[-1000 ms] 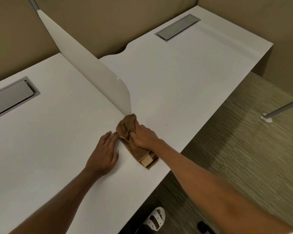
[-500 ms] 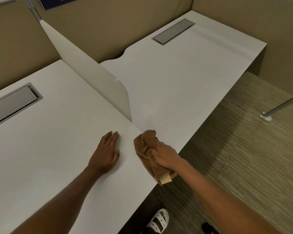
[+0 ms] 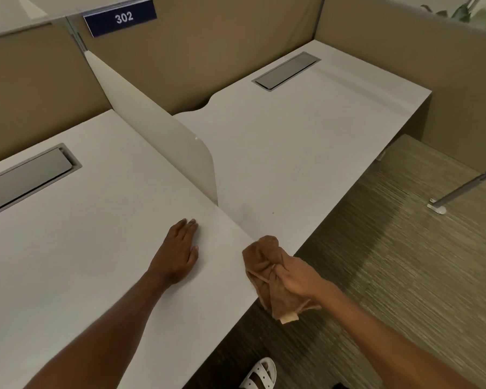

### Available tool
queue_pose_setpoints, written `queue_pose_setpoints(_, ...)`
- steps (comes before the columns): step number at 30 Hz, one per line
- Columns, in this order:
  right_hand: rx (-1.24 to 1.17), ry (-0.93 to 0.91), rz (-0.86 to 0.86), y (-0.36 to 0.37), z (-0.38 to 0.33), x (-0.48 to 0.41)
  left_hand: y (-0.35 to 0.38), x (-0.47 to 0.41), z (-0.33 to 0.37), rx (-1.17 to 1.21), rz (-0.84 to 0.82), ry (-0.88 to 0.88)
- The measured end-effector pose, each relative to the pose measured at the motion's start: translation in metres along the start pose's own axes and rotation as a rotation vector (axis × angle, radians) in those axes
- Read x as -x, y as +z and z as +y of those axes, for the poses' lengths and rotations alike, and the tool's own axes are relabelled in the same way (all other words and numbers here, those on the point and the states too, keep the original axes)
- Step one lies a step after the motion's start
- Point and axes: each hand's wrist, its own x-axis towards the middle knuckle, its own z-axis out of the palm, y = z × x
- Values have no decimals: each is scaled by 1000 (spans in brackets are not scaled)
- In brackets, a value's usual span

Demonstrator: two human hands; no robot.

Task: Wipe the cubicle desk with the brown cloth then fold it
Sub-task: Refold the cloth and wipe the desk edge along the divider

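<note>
Nearest, at about five o'clock, the right hand is clenched around the brown cloth, which is bunched into a loose wad at the front edge of the tabletop — its upper part lies over the white surface while the lower part and a pale tag hang past the edge above the floor. The cloth looks light, soft and limp, so it will likely take whatever shape the hand gives it and drape wherever it is unsupported; for wiping, a fistful pressed flat should do, but for folding it would be better taken by two corners or along one hem and shaken out first, since the wad hides its edges. It should not slip on the smooth top and nothing about it looks fragile. At about seven o'clock the left hand lies flat and open on the tabletop, grasping nothing, well apart from the cloth. Farther, toward twelve o'clock, a white divider panel stands upright between the two desk sections. No containers are in view — only two closed grey cable hatches set into the top, at ten and one o'clock; what is inside them cannot be seen. Beyond, a number plate reading 302 sits on the partition.
</note>
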Motion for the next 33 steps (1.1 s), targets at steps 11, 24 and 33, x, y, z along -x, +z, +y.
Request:
queue_pose_setpoints(11,-200,-37,161,-21,-8,36,10,16,46,72,31,-88)
queue_pose_setpoints(24,-491,-44,264,-25,5,31,6,22,75,-135,52,-7)
queue_pose_setpoints(33,-820,88,130,-49,18,-48,15,-2,76,-246,-59,-278)
